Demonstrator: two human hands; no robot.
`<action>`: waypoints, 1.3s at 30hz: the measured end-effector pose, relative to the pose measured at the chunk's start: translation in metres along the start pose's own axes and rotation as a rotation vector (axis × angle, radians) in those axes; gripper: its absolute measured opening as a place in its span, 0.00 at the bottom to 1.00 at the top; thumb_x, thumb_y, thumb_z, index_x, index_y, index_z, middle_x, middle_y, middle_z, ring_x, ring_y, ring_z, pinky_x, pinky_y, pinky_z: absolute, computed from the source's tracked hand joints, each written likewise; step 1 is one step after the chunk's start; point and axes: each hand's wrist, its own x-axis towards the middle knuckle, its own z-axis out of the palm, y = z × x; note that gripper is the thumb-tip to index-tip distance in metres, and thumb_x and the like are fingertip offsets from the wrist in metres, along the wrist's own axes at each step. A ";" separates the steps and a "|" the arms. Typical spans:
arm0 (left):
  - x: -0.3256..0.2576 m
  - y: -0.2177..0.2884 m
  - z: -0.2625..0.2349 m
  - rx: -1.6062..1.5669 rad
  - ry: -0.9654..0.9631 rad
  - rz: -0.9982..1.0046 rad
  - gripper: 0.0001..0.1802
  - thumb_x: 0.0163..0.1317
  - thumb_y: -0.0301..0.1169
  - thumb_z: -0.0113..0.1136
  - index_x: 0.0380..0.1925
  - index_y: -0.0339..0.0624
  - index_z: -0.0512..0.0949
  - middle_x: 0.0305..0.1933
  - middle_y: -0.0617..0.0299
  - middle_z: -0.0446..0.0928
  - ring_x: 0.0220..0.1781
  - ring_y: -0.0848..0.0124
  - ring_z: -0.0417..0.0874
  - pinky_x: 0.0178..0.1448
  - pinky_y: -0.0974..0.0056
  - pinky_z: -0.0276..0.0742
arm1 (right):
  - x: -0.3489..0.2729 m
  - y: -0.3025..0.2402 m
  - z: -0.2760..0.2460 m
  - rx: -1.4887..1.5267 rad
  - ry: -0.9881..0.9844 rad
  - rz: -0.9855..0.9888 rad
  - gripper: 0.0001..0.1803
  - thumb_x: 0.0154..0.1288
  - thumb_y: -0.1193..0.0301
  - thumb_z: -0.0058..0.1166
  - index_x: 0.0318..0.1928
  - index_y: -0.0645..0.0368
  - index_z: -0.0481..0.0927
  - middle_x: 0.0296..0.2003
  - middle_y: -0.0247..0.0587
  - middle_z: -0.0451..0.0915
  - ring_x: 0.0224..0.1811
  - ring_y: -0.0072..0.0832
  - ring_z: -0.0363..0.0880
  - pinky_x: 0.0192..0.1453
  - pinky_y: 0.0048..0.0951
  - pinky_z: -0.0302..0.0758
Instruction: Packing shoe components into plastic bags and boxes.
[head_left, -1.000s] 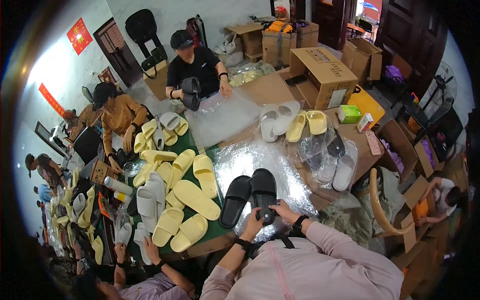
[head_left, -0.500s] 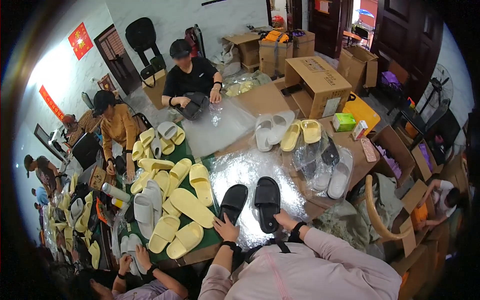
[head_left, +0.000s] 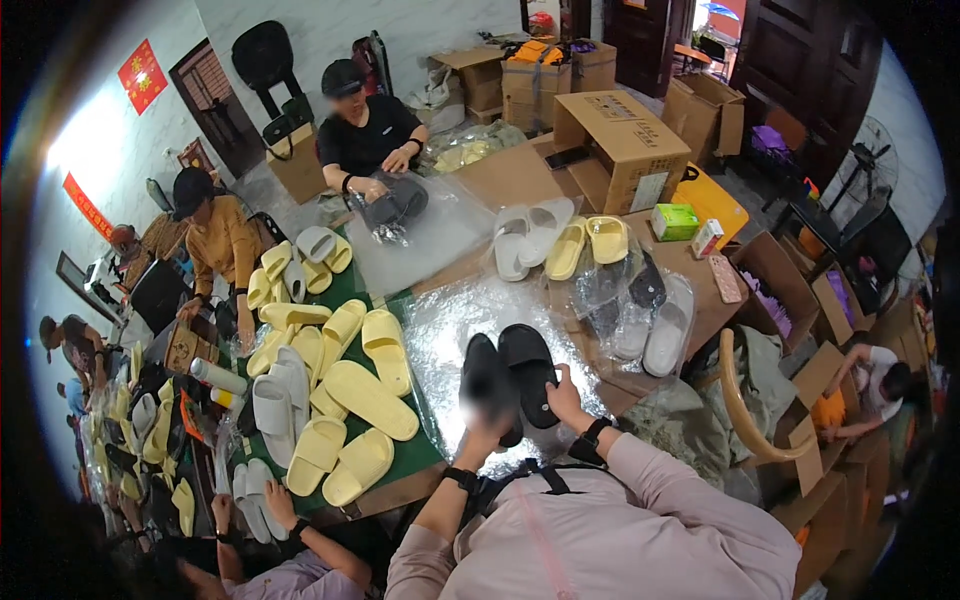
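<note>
Two black slide slippers are side by side in front of me over shiny clear plastic bags (head_left: 440, 320). My left hand (head_left: 486, 432) grips the left slipper (head_left: 485, 362) near its lower end; its fingers are partly blurred. That slipper is tilted and overlaps the edge of the other one. My right hand (head_left: 567, 396) is closed on the right side of the right slipper (head_left: 527, 352), thumb and fingers at its edge. Pale yellow slippers (head_left: 372, 400) lie on the green surface just left of my hands.
White slippers (head_left: 668, 330) and a yellow pair (head_left: 588, 245) lie on plastic to the right. An open cardboard box (head_left: 625, 140) stands at the back. A curved wooden armrest (head_left: 735, 400) rises at my right. Across the table a person (head_left: 370, 140) handles dark slippers; others work at left.
My left hand has brought its slipper rightward against the other one and tilted it. The right slipper has moved slightly up and left with my right hand. The view has shifted a little.
</note>
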 end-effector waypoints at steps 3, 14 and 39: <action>0.006 -0.055 -0.005 0.300 -0.021 0.243 0.34 0.58 0.40 0.58 0.57 0.28 0.59 0.54 0.41 0.69 0.55 0.56 0.72 0.57 0.60 0.67 | -0.007 -0.002 0.002 -0.259 0.109 -0.112 0.22 0.57 0.70 0.48 0.53 0.54 0.64 0.33 0.54 0.76 0.37 0.48 0.75 0.42 0.44 0.69; -0.031 -0.077 0.007 1.162 -0.252 0.351 0.32 0.49 0.37 0.59 0.55 0.37 0.66 0.65 0.38 0.52 0.67 0.46 0.53 0.67 0.47 0.52 | 0.021 -0.011 0.049 -0.317 -0.075 -0.432 0.08 0.54 0.65 0.49 0.32 0.51 0.79 0.43 0.58 0.71 0.50 0.53 0.66 0.53 0.50 0.62; -0.044 -0.108 0.011 1.429 -0.170 0.496 0.28 0.53 0.42 0.50 0.55 0.45 0.70 0.64 0.38 0.57 0.68 0.46 0.52 0.67 0.42 0.47 | -0.011 -0.061 0.073 -0.454 -0.555 -0.055 0.35 0.63 0.40 0.28 0.61 0.47 0.65 0.68 0.60 0.35 0.69 0.58 0.28 0.67 0.59 0.30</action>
